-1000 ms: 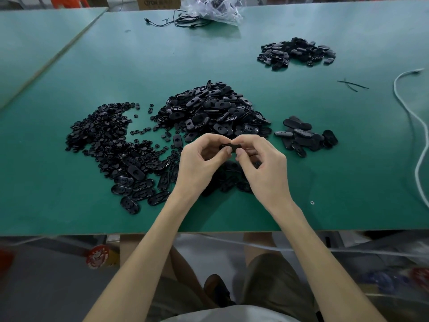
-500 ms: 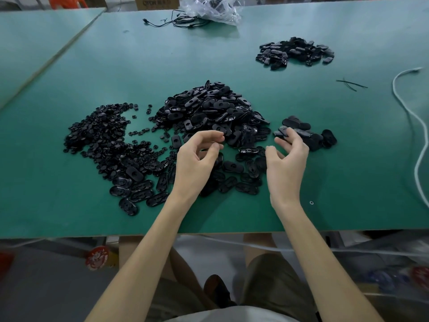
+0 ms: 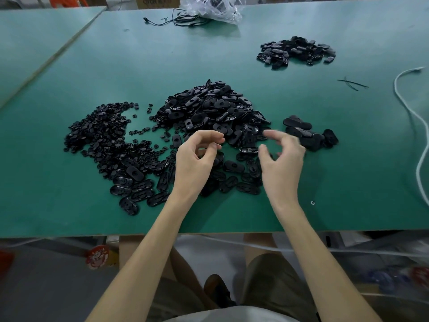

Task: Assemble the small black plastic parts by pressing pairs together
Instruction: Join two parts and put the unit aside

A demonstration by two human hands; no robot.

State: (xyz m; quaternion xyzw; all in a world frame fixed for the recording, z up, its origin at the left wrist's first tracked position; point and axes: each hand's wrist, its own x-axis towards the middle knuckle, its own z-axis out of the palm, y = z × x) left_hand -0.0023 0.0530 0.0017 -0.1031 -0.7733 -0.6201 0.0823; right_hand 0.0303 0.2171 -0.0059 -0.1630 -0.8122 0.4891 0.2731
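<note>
Head view: one camera, looking down at your green table point(image 3: 301, 194).
Left hand point(image 3: 197, 163): over the loose oval parts point(image 3: 209, 108), fingers loosely curled, nothing seen in them.
Right hand point(image 3: 281, 166): blurred, just beside, fingers bent and apart, empty.
Small round pieces point(image 3: 102, 135): heaped left of the ovals.
Small batch point(image 3: 308, 135): right of your hands.

Bare table point(image 3: 348, 182) front-right and beyond — big heap point(image 3: 209, 105) ahead, small pile point(image 3: 308, 133) beside it, white cable point(image 3: 395, 84) at right edge
</note>
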